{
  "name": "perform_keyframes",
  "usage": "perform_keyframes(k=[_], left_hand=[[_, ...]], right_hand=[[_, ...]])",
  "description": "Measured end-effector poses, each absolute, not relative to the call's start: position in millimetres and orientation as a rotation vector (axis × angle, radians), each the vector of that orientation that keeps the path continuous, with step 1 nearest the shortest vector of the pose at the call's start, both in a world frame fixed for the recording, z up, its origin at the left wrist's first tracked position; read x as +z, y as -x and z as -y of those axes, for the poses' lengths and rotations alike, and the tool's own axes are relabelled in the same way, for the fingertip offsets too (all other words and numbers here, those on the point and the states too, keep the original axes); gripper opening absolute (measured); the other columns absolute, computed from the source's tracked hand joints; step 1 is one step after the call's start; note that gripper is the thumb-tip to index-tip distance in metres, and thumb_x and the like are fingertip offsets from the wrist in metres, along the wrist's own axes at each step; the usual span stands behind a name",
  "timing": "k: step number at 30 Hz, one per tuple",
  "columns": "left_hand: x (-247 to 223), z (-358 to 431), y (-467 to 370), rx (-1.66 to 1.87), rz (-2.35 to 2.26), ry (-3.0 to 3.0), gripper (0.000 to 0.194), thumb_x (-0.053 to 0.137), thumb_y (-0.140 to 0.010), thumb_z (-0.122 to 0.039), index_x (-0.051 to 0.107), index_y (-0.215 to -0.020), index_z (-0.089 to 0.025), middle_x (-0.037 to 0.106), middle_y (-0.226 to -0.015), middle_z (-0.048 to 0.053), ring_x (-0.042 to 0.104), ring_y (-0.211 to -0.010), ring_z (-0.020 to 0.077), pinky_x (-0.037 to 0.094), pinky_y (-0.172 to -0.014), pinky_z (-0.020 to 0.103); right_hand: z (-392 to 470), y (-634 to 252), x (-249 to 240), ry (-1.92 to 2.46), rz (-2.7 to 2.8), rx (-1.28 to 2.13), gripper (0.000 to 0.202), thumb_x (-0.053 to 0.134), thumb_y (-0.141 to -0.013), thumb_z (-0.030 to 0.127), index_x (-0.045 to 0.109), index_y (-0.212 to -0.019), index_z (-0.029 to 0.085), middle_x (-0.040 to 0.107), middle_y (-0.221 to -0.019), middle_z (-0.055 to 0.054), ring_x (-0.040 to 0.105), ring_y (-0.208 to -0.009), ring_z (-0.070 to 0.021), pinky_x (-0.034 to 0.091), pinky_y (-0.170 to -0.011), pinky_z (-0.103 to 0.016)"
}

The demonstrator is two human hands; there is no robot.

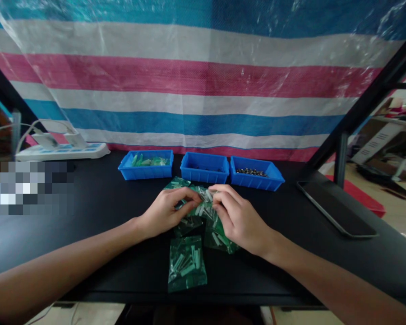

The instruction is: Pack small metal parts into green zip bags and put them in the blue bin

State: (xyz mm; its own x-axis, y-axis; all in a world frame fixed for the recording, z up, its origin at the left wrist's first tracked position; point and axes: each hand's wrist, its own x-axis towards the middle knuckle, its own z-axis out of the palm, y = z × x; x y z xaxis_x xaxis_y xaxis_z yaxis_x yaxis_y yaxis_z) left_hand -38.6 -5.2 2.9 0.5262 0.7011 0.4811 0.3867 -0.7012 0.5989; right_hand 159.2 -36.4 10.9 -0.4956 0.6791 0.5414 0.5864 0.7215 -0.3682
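Over a pile of small green plastic bags, my left hand [171, 207] and my right hand [238, 216] face each other with fingers pinched. Between the fingertips is a see-through green plastic bag [206, 208] with pale plastic wall plugs in it; its edges are partly hidden by my fingers. More such bags lie under and around my hands, one [219, 237] below my right palm. Nearest the front edge, a separate green bag [187, 264] lies flat, holding pale plugs and what look like screws.
Three blue bins stand at the back: the left bin [147, 172] holds green and pale pieces, the middle bin [205, 174] a few dark bits, the right bin [257, 181] small metal parts. A phone [336, 210] lies right; a power strip [64, 151] sits back left.
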Motion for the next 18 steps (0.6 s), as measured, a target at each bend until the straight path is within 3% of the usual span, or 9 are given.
perform_keyframes(k=[14, 18], left_hand=[[-5.7, 5.2, 29.9, 0.942, -1.011, -2.046, 0.016, 0.043, -0.085, -0.026, 0.048, -0.075, -0.015, 0.045, -0.063, -0.004, 0.04, -0.057, 0.0088, 0.034, -0.053, 0.02], [-8.7, 1.2, 29.5, 0.985, -1.013, -1.938, 0.018, 0.043, -0.085, -0.03, 0.047, -0.075, -0.015, 0.043, -0.06, -0.004, 0.039, -0.053, 0.0084, 0.032, -0.049, 0.019]], right_hand=[[32.4, -155.8, 10.3, 1.053, 2.332, 0.106, 0.012, 0.04, -0.086, 0.01, 0.05, -0.087, 0.016, 0.058, -0.106, -0.012, 0.06, -0.088, -0.0225, 0.05, -0.073, -0.035], [29.7, -154.7, 10.0, 1.065, 2.331, -0.045, 0.013, 0.041, -0.085, 0.009, 0.051, -0.081, 0.016, 0.061, -0.096, -0.011, 0.058, -0.087, -0.023, 0.047, -0.08, -0.039]])
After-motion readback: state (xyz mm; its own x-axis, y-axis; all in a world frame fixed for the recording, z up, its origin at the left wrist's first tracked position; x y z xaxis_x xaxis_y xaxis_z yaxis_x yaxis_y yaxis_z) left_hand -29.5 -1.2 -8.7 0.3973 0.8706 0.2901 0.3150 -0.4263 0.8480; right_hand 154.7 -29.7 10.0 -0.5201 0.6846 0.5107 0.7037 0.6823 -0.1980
